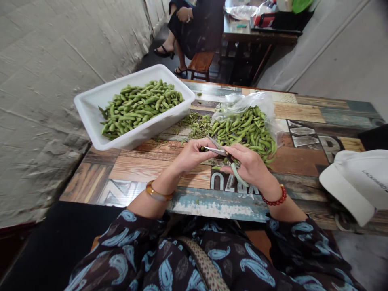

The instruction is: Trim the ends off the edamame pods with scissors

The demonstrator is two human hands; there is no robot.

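One right hand (247, 163) is closed around one pair of scissors (237, 173) with pale green handles, its two blades parted and pointing toward the left hand. The one left hand (191, 155) has its thumb and fingers drawn together right at the blades; what they pinch is too small to tell. Just beyond the grip lies one pile of green pods (247, 128), too many to count, partly inside one clear plastic bag (268, 101). Beyond the left hand, beside that pile, is one small heap of trimmings (198, 126). Farther out and to the left of the grip, one white tub (133, 139) holds a second batch of pods (142, 105), also uncountable. Well to the right of the grip sits one white cap (360, 182). All these rest on one patchwork table (145, 161).
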